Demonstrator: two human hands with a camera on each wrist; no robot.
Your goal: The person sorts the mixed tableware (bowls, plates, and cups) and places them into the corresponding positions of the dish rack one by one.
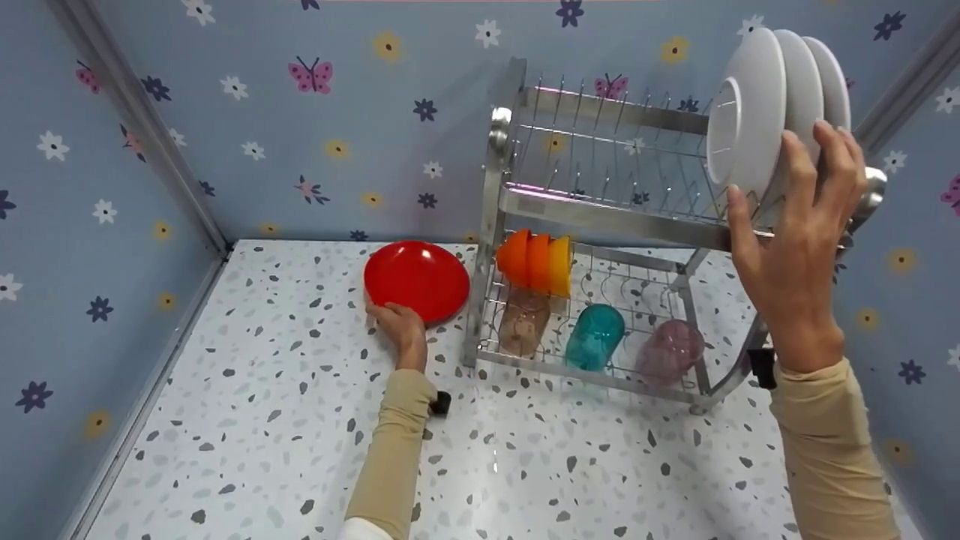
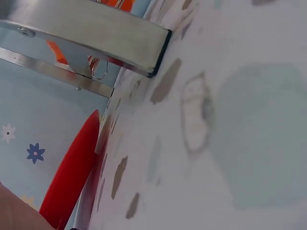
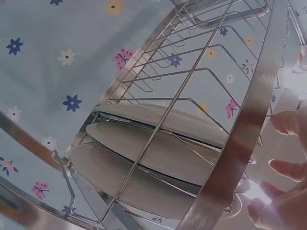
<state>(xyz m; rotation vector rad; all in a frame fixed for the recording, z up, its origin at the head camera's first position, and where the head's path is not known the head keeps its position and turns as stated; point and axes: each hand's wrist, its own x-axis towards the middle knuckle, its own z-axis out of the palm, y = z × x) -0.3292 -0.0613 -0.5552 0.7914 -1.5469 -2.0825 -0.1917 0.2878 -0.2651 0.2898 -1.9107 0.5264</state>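
Observation:
Near the back wall, a glossy red plate (image 1: 417, 282) lies at the left of the dish rack. My left hand (image 1: 401, 330) grips its near rim, the fingers partly hidden at the edge. In the left wrist view the red plate (image 2: 72, 172) appears edge-on, close to the tabletop. Three white plates (image 1: 754, 112) stand upright at the right end of the rack's upper tier. My right hand (image 1: 802, 217) is in front of them with its fingers spread. In the right wrist view the fingertips (image 3: 283, 170) appear beside the white plates (image 3: 144, 167), apart from them.
The two-tier metal dish rack (image 1: 630, 214) has wire slots above. On its lower tier, orange and yellow bowls (image 1: 536, 262) stand nested on their sides, with a brown glass (image 1: 523, 326), a teal glass (image 1: 595, 337) and a pink glass (image 1: 670, 351). Patterned walls surround the speckled tabletop (image 1: 262, 420).

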